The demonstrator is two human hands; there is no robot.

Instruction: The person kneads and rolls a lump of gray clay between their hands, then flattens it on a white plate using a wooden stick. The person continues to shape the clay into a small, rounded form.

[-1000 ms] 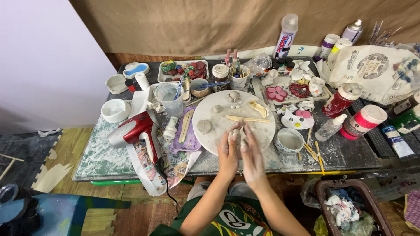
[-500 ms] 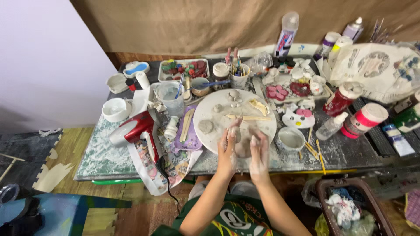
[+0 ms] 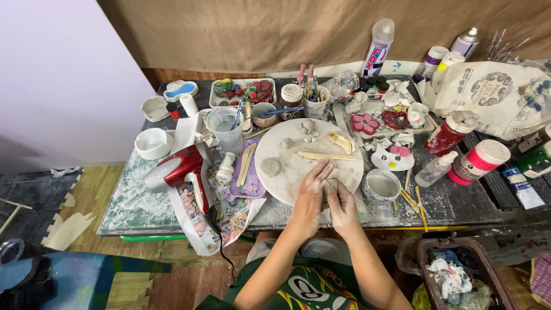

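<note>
The small lump of grey clay (image 3: pixel 331 185) sits at the near edge of the round work board (image 3: pixel 287 172), pinched between both hands just in front of the person's body. It looks soft and damp, light enough to lift with fingertips, and likely to take a dent from any firm squeeze; a gentle hold from both sides, with the board bearing it from below, seems the safest way to take it, since a thin part would probably tear or sag if lifted by one edge. The left hand (image 3: pixel 310 192) lies with fingers curled loosely against the lump's left side, and the right hand (image 3: pixel 343 202) cups it from the right with fingers bent around it; how tightly they press I cannot tell, as the lump is mostly hidden between them. Farther up the board lie a flattened clay disc (image 3: pixel 270 166), a few small clay balls (image 3: pixel 309 129) and a long wooden modelling tool (image 3: pixel 327 155). Beside the board stand a small white cup (image 3: pixel 381 185) to the right and a red hair dryer (image 3: pixel 175 172) to the left, on the dusty table (image 3: pixel 459 201). Compared with a second ago, the hands have drawn closer together and lower on the board, from flat open palms to a cupped hold on the lump.
</note>
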